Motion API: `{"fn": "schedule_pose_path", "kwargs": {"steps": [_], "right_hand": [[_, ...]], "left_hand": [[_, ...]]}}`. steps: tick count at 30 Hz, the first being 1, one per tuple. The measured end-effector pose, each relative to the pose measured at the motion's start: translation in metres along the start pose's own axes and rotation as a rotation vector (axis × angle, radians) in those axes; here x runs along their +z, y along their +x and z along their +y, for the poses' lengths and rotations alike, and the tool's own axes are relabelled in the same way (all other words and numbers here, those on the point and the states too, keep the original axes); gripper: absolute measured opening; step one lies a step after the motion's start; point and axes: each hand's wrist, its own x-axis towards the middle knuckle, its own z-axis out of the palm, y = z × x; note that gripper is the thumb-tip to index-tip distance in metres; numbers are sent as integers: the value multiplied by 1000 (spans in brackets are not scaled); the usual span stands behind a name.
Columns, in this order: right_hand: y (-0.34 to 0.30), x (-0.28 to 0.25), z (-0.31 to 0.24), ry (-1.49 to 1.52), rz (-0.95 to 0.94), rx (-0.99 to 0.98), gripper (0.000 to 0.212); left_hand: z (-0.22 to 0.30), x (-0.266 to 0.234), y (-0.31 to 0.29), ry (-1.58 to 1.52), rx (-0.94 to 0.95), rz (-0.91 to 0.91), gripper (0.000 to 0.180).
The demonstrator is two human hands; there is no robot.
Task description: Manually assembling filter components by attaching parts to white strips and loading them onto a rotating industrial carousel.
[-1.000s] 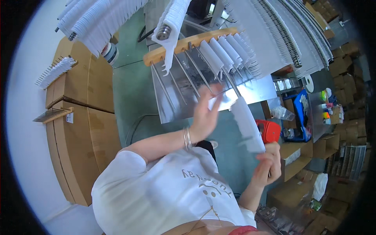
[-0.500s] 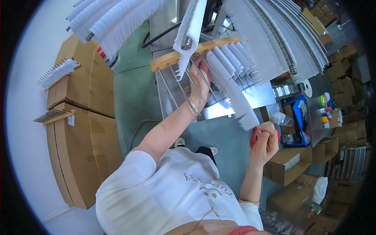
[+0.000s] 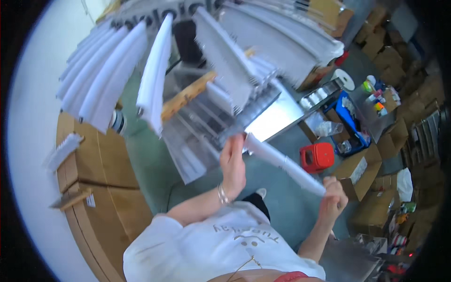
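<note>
A long, narrow white bundle of thin sheets [image 3: 287, 163] stretches between my hands, slanting down to the right. My left hand [image 3: 233, 160] is closed around its upper end. At the lower end, the closed fingers of my right hand [image 3: 332, 199] grip it. Beyond my left hand, a wooden bar with metal pins [image 3: 188, 96] lies over a metal table [image 3: 275, 115], and more white bundles sit on its right part. Motion blurs the pins, and my fingers hide both ends of the held bundle.
Rows of white sheets on rods [image 3: 112, 77] hang ahead, above the table. Large cardboard boxes [image 3: 110, 164] are stacked on the left. A red stool [image 3: 317, 157], a blue crate [image 3: 350, 122] and an open carton [image 3: 364, 171] stand on the right.
My left hand has come away from the wooden bar and now grips the bundle's upper end. The bundle is apart from the bar, and the view has shifted.
</note>
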Motion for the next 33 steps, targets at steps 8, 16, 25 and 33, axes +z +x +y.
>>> {"fn": "schedule_pose_path", "kwargs": {"steps": [8,16,25,33], "right_hand": [[-1,7,-64,-586,-466,-418,19],[32,-57,-30,-221,-887,-197,20],[81,-202,165,211,168,874,37],[122,-235,176,625,193,1025,15]], "left_hand": [[-52,60,25,104,-438,-257,25],[-169,130,-4,206,-705,-497,24],[-234,234,-65,133,-628,-596,26],[-252,284,-54,63,-678,-552,29]]}}
